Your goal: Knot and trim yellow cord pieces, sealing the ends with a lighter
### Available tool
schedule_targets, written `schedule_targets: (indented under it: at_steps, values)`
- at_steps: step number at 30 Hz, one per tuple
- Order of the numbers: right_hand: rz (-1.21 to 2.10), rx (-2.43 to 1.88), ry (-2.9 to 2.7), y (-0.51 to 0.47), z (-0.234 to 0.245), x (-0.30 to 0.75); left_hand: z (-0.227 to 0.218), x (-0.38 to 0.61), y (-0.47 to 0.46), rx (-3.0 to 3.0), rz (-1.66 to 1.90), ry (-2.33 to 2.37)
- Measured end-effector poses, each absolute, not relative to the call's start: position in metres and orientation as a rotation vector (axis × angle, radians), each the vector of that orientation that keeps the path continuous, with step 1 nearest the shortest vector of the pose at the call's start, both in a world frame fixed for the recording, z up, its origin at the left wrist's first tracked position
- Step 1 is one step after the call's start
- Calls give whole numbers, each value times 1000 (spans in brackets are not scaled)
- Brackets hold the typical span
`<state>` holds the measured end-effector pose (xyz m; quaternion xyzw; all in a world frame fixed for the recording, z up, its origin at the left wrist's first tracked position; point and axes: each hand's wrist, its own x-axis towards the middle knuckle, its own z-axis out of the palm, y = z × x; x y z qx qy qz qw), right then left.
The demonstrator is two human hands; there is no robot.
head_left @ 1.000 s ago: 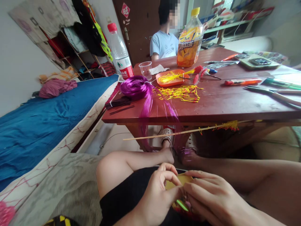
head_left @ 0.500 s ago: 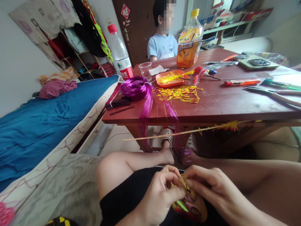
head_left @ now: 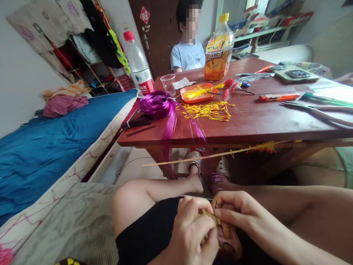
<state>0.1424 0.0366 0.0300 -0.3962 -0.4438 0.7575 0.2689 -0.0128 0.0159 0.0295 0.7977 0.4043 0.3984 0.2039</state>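
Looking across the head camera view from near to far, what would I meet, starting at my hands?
Left hand and right hand side by side → red-tipped yellow strands → orange tray → yellow-capped bottle → person in a light-blue shirt.

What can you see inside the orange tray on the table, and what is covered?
Yellow strands lie in the orange tray, extending past its rim. Whatever is beneath them is covered.

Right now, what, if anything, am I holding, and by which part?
Your right hand pinches a thin dark strand partway along, showing above and below the grip. Whether your left hand holds anything cannot be told.
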Motion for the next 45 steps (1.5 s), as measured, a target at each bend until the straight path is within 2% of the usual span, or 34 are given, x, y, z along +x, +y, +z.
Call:
schedule_targets:
  at_steps: [4, 6, 8, 9, 11, 13, 15, 18, 20, 23, 27, 30, 33, 36, 38, 40, 43, 45]
  values:
    - [2156, -1086, -1064, 42, 27, 139, 23, -18, 15, 2712, 1240, 874]
    - [2165, -1097, -1070, 43, 28, 138, 25, -20, 16, 2773, 1165, 847]
    - [2017, -1136, -1235, 41, 30, 140, 30, -21, 18, 2652, 1058, 923]
    - [1855, -1162, -1408, 39, 31, 142, 34, -21, 20, 2475, 985, 1006]
    - [1305, -1090, -1859, 34, 35, 147, 41, -19, 24, 1885, 809, 1162]
    - [613, -813, -2251, 30, 39, 153, 45, -16, 29, 1202, 637, 1203]
    - [72, -538, -2410, 28, 41, 158, 45, -14, 32, 723, 543, 1149]
    - [-196, -480, -2461, 28, 41, 162, 39, -10, 32, 453, 550, 1048]
    - [-141, -487, -2454, 30, 40, 162, 36, -9, 30, 441, 579, 1029]
    - [250, -560, -2377, 31, 38, 159, 34, -10, 24, 805, 654, 1086]
    - [1213, -1026, -2007, 33, 32, 150, 26, -13, 17, 1864, 996, 1140]
    - [1899, -1117, -1483, 36, 25, 143, 18, -15, 14, 2483, 1273, 1035]
    - [2156, -1033, -1168, 40, 20, 139, 17, -16, 14, 2795, 1283, 877]
    - [2151, -1055, -1192, 41, 23, 140, 28, -16, 17, 2784, 1238, 874]
    - [1882, -1126, -1463, 39, 31, 144, 39, -16, 21, 2485, 1039, 951]
    - [1315, -1074, -1902, 35, 41, 151, 48, -17, 25, 1849, 789, 1076]
    - [318, -613, -2345, 30, 49, 160, 52, -15, 30, 841, 571, 1121]
    - [-73, -449, -2428, 30, 49, 163, 48, -12, 31, 499, 557, 1060]
